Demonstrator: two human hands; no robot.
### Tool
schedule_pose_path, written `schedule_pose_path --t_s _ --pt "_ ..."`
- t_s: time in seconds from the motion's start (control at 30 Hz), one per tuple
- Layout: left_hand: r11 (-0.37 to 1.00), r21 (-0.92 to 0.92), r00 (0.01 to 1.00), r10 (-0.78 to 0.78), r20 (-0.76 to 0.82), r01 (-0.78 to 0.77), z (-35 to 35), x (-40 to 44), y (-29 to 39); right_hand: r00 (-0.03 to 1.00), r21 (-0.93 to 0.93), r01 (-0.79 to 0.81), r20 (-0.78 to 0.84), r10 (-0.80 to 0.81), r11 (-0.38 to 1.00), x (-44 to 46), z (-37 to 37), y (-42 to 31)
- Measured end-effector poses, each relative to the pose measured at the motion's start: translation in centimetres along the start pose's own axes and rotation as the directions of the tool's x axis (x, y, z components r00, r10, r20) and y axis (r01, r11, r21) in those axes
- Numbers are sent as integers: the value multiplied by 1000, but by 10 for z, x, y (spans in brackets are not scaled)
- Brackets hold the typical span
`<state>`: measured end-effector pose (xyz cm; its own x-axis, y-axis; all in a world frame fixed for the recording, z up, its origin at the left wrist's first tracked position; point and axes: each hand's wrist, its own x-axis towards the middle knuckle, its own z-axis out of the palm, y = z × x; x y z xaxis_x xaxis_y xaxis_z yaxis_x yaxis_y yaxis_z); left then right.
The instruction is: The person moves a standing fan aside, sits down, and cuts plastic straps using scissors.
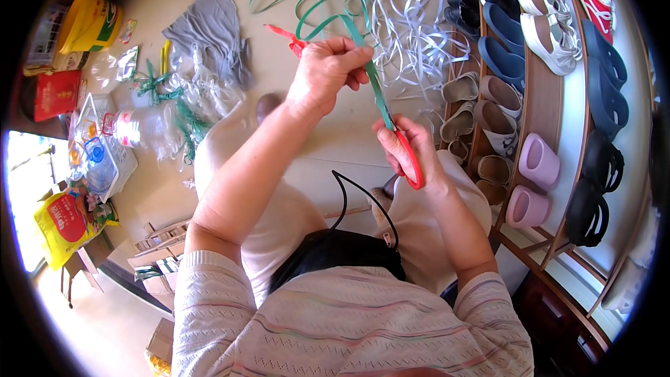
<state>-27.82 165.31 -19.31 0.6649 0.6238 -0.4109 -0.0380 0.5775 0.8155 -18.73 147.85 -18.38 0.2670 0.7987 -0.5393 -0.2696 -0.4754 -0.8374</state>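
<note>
My left hand (329, 73) pinches a green plastic strap (354, 31) between thumb and fingers, above my knees. From there the strap runs down towards my right hand (412, 145), which grips red-handled scissors (407, 160). Their blades lie along the lower stretch of the strap; I cannot tell whether they are cutting into it. A red strip (285, 36) shows beside my left wrist, and whether that hand holds it is unclear. Loose green loops (314, 1) curl on the floor beyond my left hand. Next to them spreads a tangled heap of whitish strips (412, 35).
At the right stands a shoe rack (541, 98) with several pairs of shoes. On the left are a grey cloth (213, 28), a yellow bucket (87, 22), a clear plastic bottle (143, 126), a white basket (115, 160) and a yellow bag (63, 227).
</note>
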Motion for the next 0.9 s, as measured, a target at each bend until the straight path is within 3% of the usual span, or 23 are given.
schedule_pose_path --t_s 0.1,0.3,0.5,0.8,0.9 --pt "999 13 999 -34 6 34 3 -2 -1 1000 -57 9 -4 -9 998 1 0 0" --pt "975 -218 999 -41 -15 37 -9 8 8 1000 -102 7 17 -5 995 -2 0 1" --pt "990 -139 999 -33 -4 32 -1 1 1 999 -35 29 -25 -30 999 1 2 2" --pt "990 -137 1000 -22 -20 19 0 1 0 1000 -122 -1 -26 -2 993 0 -2 0" --pt "995 -88 999 -48 3 48 1 2 -6 996 -107 76 -36 -80 991 4 -2 6"
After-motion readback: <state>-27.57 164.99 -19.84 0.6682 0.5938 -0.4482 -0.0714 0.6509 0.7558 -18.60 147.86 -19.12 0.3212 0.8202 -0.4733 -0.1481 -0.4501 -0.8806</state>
